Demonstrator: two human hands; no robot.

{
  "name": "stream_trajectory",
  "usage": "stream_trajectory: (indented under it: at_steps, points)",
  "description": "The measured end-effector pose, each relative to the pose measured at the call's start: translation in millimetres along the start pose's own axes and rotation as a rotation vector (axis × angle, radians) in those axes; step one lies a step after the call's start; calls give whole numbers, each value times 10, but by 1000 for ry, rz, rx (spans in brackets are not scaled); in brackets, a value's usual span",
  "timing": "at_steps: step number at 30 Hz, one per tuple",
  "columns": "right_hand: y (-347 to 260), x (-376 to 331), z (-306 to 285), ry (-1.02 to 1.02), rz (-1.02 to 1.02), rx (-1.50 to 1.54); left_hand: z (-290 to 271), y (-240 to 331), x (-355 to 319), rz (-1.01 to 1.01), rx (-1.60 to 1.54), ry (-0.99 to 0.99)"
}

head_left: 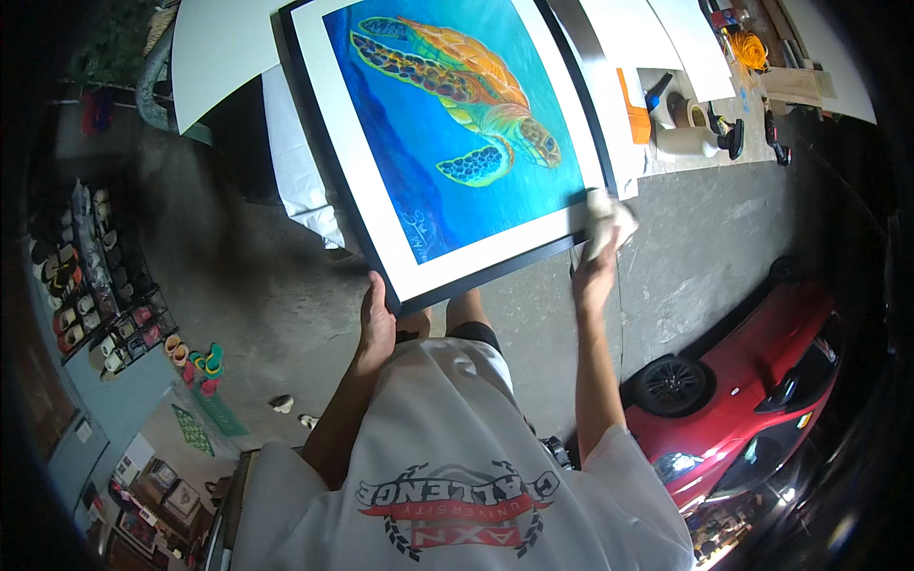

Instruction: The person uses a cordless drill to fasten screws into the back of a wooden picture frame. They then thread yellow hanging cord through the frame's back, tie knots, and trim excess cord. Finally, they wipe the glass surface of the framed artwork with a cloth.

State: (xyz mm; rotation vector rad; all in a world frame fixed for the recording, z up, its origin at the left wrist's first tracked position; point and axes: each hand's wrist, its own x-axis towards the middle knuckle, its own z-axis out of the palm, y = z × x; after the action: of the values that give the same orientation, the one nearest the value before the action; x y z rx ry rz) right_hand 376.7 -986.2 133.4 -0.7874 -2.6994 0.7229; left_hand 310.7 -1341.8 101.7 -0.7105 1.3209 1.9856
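While gripping the framed turtle picture [447, 133]: left hand [376, 324] (right hand [592, 271] clutching cloth [609, 221]).

The framed picture [447, 143] is taken as landmark: its lower-left corner is gripped by the left hand [376, 324], while a cloth [607, 224] is pressed on its lower-right corner by the right hand [595, 276]. Right of the frame, a cluttered worktable [724, 105] is found; a car [752, 390] is parked below-right of it. Far left of the frame, a shoe rack [95, 285] is set.
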Motion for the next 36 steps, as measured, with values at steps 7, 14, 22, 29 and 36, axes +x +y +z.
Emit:
stream_trajectory:
  at_steps: [7,14,22,29,36]
  points:
    - [-1388,-1104,707,-498,-348,96,-108,44,107,-104,-83,-131]
    - [-582,-160,327,-267,-538,-65,-52,189,69,-74,-210,-125]
    - [-1462,-452,512,-506,-447,-264,48,229,303,-60,-135,-141]
    - [-346,155,154,-77,-111,-91,195,223,285,112,257,189]
    - [132,1167,238,-64,-79,-351,259,309,237,76,333,208]
